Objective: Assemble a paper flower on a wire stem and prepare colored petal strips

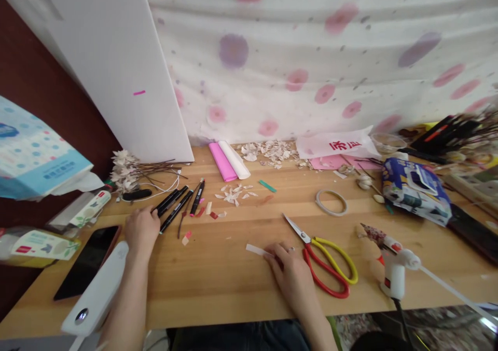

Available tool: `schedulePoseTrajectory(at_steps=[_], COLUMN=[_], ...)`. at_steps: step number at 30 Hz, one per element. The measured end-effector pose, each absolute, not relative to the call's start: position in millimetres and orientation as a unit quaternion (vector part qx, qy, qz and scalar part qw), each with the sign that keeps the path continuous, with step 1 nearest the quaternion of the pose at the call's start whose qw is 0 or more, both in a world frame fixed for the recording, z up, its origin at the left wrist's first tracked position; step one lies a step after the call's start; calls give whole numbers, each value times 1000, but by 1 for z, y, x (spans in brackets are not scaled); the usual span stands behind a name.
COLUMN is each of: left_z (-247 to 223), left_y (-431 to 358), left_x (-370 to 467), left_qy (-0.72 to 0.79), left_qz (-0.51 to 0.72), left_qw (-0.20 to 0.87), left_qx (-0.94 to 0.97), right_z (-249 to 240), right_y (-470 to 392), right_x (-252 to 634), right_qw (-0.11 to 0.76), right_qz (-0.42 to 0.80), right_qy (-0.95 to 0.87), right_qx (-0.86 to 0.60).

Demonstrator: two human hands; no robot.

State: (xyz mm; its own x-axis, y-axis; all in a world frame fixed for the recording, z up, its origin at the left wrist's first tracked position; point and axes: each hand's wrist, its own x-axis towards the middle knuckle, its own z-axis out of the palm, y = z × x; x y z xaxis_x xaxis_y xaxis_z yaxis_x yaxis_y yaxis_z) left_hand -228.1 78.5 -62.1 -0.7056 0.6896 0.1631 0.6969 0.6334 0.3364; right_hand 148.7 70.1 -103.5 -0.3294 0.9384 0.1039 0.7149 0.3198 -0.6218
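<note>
In the head view, the narrow white paper strip [256,250] lies flat on the pale wooden table [218,273], long axis nearly sideways, free end pointing left. The right hand [293,275] covers its other end; the left hand [140,230] touches the black cylindrical markers [171,205]. Whether either hand grips, I cannot tell.

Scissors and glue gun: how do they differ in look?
The scissors have red and yellow handles; the glue gun is mostly white. The glue gun has a black cord; the scissors have none. The scissors lie nearer the right hand than the glue gun. Both point forward and left.
</note>
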Motion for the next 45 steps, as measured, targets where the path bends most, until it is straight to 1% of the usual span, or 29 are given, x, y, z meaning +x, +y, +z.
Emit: schedulePoseTrajectory(at_steps=[5, 12, 20, 24, 29, 34, 37, 39, 40, 42, 44, 45], left_z=[-67, -69, -71, -73, -74, -59, -41, -29, -24, -18, -18, -19], left_y=[80, 83, 86, 84, 87, 92, 86, 78, 72, 59, 45, 39], left_x=[-243, -247, -247, -256, -265, -262, -242, -212, -191, -138, -80, -54], left_qy=[-904, -872, -873, -877, -878, -882, -885, -880, -870, -824, -762, -700], left_qz=[-130, -152, -157, -170, -194, -189, -209, -245, -264, -292, -302, -306], left_qw=[5, 1, -8, -28, -46, -69, -43, -21, -29, -97, -182, -268], left_qx=[-407, -465, -462, -449, -435, -426, -413, -407, -415, -475, -543, -587], right_z=[-111, -115, -114, -112, -108, -106, -108, -109, -109, -106, -102, -99], right_y=[72, 70, 67, 67, 67, 69, 70, 67, 65, 60, 54, 53], right_x=[150, 150, 152, 152, 153, 153, 154, 155, 156, 154, 150, 147], right_qw=[259, 322, 272, 280, 316, 339, 365, 406, 432, 497, 557, 577], right_qz=[222, 197, 181, 193, 231, 289, 295, 284, 277, 274, 307, 332], right_qy=[-775, -762, -801, -796, -773, -735, -715, -691, -678, -637, -585, -561], right_qx=[-532, -527, -502, -501, -499, -510, -518, -526, -526, -522, -504, -492])
